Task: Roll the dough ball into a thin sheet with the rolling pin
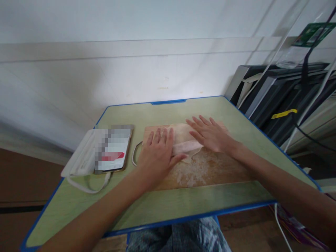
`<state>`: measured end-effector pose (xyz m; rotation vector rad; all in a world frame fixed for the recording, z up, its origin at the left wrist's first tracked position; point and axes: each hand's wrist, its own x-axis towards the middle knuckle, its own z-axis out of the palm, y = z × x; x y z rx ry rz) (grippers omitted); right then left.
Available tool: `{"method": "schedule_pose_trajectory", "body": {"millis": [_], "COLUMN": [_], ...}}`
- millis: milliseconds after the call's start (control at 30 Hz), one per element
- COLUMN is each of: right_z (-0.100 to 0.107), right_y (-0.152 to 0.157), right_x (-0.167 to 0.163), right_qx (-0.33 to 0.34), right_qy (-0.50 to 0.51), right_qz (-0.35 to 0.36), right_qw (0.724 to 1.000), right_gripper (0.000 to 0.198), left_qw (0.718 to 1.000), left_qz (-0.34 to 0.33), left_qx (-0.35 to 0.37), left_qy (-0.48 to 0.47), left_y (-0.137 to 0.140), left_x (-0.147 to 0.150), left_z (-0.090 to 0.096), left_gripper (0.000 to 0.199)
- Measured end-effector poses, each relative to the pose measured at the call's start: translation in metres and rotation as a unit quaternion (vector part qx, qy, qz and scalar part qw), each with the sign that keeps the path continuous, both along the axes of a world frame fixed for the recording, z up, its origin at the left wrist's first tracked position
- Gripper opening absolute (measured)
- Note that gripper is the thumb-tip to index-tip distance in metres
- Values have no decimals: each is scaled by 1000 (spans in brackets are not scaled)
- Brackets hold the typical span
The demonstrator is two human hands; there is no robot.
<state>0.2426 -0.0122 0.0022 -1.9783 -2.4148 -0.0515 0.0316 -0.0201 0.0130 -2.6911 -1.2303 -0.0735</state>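
Observation:
A wooden board (pixel 231 171) with a metal handle (pixel 134 154) at its left end lies on the table. Thin pale dough (pixel 181 129) is spread on the board. Across the dough runs a whitish roller-shaped bar (pixel 187 147), which looks like a floured rolling pin; its ends are hidden under my hands. My left hand (pixel 159 150) lies palm down over its left end, fingers stretched out. Over the right end is my right hand (pixel 207 134), flat with fingers spread. Loose flour (pixel 193 171) is scattered on the board's near part.
The green table (pixel 199 108) has a blue rim and stands against a white wall. At its left lie a phone (pixel 117 148), partly blurred out, and a white strapped case (pixel 81 154). Dark flat panels (pixel 283 91) and hanging cables stand close at the right.

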Motion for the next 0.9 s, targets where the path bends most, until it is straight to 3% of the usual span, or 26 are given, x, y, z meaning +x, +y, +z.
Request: {"method": "schedule_pose_trajectory", "body": {"millis": [167,367,467,700,900], "right_z": [-7,-2,-1,-8,-13], "right_y": [-38,4,17,-33,-62], "right_x": [3,1,0,2,2], "right_qx": [72,14,15,82,120], "right_qy": [26,11,12,25,45], "right_qz": [45,12,15,54,85], "right_qw": [996,1000,1000,995,988], "right_gripper": [52,56,58,53,50], "left_qw": [999,999,1000,998,994], "left_qz": [-29,-21,-15,2,-4], "left_qx": [18,-22,-17,66,106], "left_qy": [3,-11,-7,19,2], "left_y": [-26,13,22,-24,-50], "left_x": [-1,4,4,3,3], "left_z": [-5,3,3,-9,-16], "left_gripper": [91,68,65,97,99]}}
